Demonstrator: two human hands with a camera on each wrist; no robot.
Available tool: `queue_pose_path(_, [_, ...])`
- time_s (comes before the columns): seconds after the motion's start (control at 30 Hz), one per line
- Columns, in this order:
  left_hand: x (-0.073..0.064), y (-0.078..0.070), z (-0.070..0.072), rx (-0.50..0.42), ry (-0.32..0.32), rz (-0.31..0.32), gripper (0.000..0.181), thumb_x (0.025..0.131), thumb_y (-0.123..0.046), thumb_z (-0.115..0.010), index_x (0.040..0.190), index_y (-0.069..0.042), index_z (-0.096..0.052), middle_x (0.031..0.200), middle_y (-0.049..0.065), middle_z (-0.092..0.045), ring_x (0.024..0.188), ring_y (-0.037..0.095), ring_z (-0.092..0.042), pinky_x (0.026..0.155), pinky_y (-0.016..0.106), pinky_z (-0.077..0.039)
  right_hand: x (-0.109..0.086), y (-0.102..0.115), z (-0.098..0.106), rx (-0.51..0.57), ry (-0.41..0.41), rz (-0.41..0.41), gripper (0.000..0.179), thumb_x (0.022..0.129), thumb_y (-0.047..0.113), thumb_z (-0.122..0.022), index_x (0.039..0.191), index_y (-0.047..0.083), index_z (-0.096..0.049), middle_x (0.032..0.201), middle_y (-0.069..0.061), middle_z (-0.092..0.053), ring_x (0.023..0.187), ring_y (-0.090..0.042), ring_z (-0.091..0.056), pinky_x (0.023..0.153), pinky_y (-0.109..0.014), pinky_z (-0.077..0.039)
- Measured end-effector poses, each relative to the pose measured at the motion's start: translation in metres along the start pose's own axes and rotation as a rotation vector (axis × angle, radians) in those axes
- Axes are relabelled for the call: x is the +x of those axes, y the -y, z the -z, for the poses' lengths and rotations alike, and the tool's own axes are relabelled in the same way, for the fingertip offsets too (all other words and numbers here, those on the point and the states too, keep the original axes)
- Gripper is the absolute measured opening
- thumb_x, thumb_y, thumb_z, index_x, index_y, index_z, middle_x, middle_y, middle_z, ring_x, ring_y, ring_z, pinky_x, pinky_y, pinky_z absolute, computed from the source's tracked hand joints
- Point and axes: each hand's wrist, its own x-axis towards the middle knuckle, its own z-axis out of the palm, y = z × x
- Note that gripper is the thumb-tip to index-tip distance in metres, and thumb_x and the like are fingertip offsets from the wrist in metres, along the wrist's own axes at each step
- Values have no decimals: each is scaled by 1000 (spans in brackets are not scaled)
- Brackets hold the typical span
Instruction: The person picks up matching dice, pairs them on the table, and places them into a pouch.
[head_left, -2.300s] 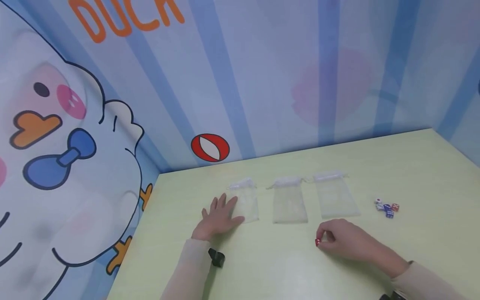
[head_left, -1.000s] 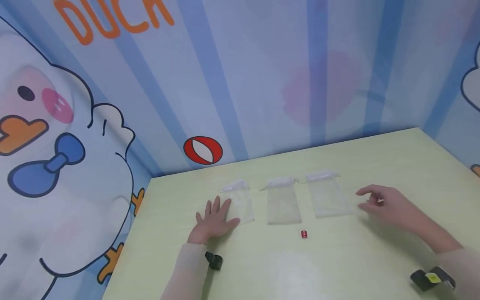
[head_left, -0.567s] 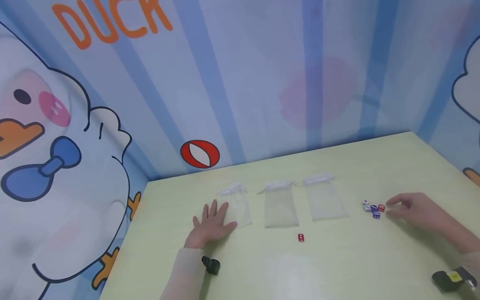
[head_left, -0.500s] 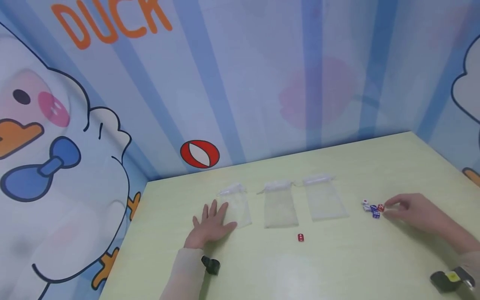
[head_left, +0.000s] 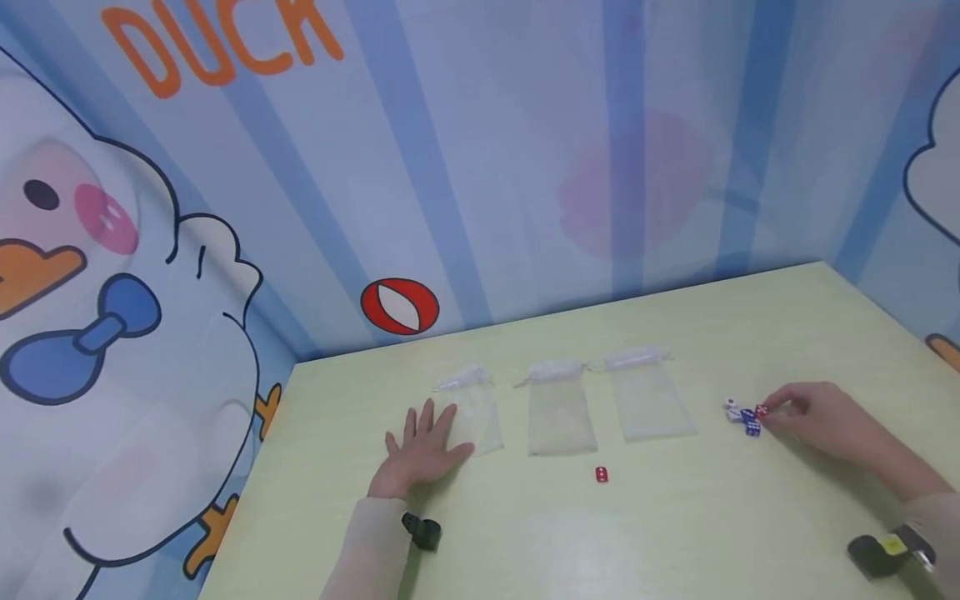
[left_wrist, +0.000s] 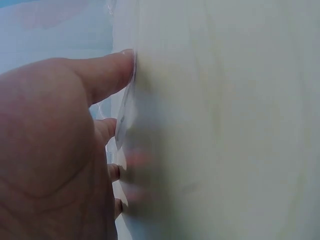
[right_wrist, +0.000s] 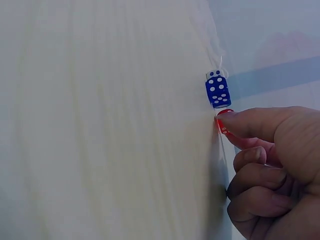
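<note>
At the right of the head view, my right hand (head_left: 828,421) pinches a red die (head_left: 761,411) between thumb and index finger. The right wrist view shows the same red die (right_wrist: 223,121) at the fingertips, the other fingers curled into the palm. Right beside it sit blue dice (head_left: 752,427) and white dice (head_left: 732,413) in a small cluster. My left hand (head_left: 422,450) lies with spread fingers at the left sheer drawstring bag (head_left: 480,412), its thumb over the bag's lower edge. Another red die (head_left: 602,474) rests on the table in front of the bags.
A middle drawstring bag (head_left: 562,412) and a right drawstring bag (head_left: 651,400) lie flat in a row with the left one. The pale table (head_left: 675,533) meets a blue striped wall (head_left: 525,167) at its back edge, with a printed duck wall on the left.
My right hand set one red die down before the bags, moved right to the cluster and now pinches a second red die. My left hand keeps its place on the left bag.
</note>
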Motion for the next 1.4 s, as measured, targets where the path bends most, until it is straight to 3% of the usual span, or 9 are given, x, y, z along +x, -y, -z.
queue_pose_path(0.3, [-2, -5, 4, 7, 11, -3, 78, 96, -61, -47, 160, -25, -19, 165, 11, 2, 148, 39, 11, 107, 71, 8, 0, 1, 6, 7, -24, 8, 42, 92, 33, -70, 115, -2, -67, 75, -2, -55, 55, -15, -43, 47, -29, -36])
queue_pose_path(0.47, [-2, -4, 5, 10, 9, -6, 79, 96, -61, -47, 160, -24, -19, 165, 12, 2, 148, 39, 11, 106, 71, 8, -5, 19, 9, 22, -55, 80, 34, 93, 23, -70, 113, -3, -68, 72, -1, -54, 54, -13, -42, 47, -28, -35])
queue_pose_path(0.73, [2, 1, 1, 5, -2, -9, 78, 96, -61, -49, 159, -26, -20, 165, 11, 1, 148, 40, 11, 106, 72, 6, -6, 51, 0, 152, -67, 222, 16, 87, 9, -75, 100, 1, -71, 63, 3, -50, 51, -8, -39, 47, -26, -35])
queue_pose_path(1.0, [-1, 2, 2, -10, -11, -15, 78, 95, -60, -50, 159, -26, -21, 165, 11, 0, 148, 40, 10, 106, 72, 7, 0, 72, -25, 204, 60, 314, 13, 85, 7, -77, 96, 5, -71, 61, 9, -40, 54, -3, -36, 49, -25, -35])
queue_pose_path(1.07, [-2, 2, 1, -13, -11, -14, 78, 95, -60, -50, 159, -26, -21, 165, 11, 0, 148, 40, 10, 106, 72, 6, 0, 79, -34, 195, 100, 326, 13, 85, 10, -77, 96, 7, -71, 60, 10, -40, 54, -3, -38, 56, -26, -37])
queue_pose_path(1.23, [-1, 1, 1, -4, -3, -13, 77, 96, -61, -48, 159, -26, -20, 165, 11, 1, 148, 40, 10, 106, 72, 7, 0, 94, -53, 205, 204, 296, 13, 87, 16, -76, 97, 10, -71, 65, 8, -46, 56, -5, -42, 59, -27, -39])
queue_pose_path(1.4, [-5, -3, 3, 3, -7, -7, 77, 97, -58, -49, 159, -24, -21, 165, 12, -1, 148, 41, 8, 107, 71, 7, 2, 107, -66, 230, 258, 318, 9, 87, 16, -75, 94, 12, -71, 66, 7, -47, 59, -6, -42, 55, -24, -37])
